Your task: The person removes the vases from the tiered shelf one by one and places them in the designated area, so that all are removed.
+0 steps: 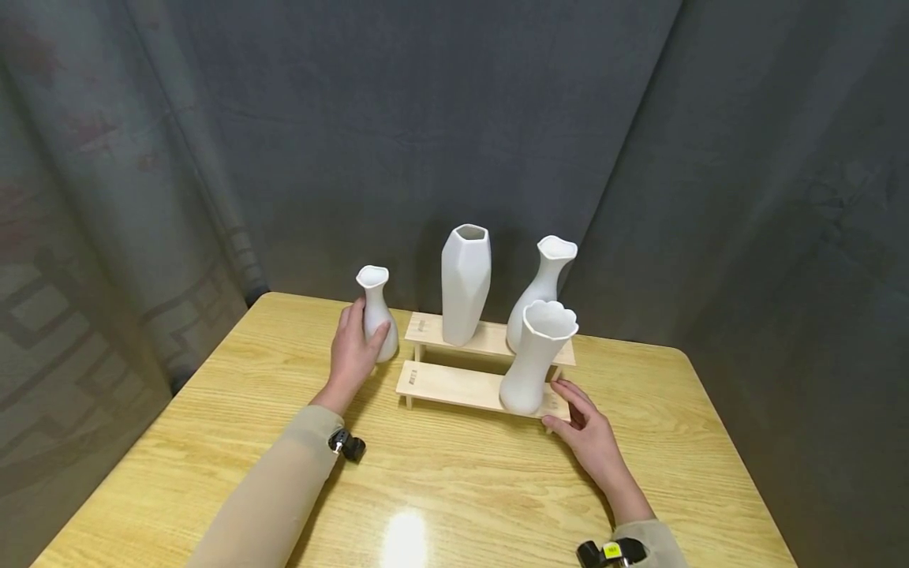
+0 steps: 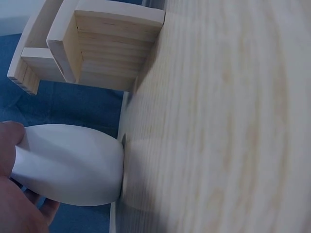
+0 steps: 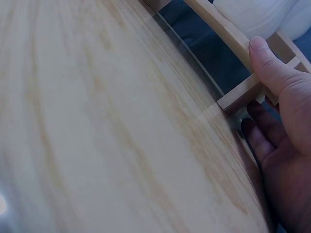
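My left hand [image 1: 353,347] grips a small white vase [image 1: 382,319] with a wavy rim, thumb on the near side and fingers behind. The vase is upright at the left of a two-step wooden stand [image 1: 450,384]; in the left wrist view the base of the vase [image 2: 73,165] meets the tabletop. My right hand [image 1: 589,430] holds the right end of the lower step. In the right wrist view its thumb [image 3: 267,60] lies against the board's edge, and the other fingers are beside the leg. A scalloped white vase [image 1: 529,371] stands on that step, close to the right hand.
On the upper step are a faceted white vase [image 1: 465,284] at the left and a curvy white vase [image 1: 543,284] at the right, partly behind the scalloped one. The wooden table [image 1: 483,489] ends at a grey curtain [image 1: 398,142] behind the stand.
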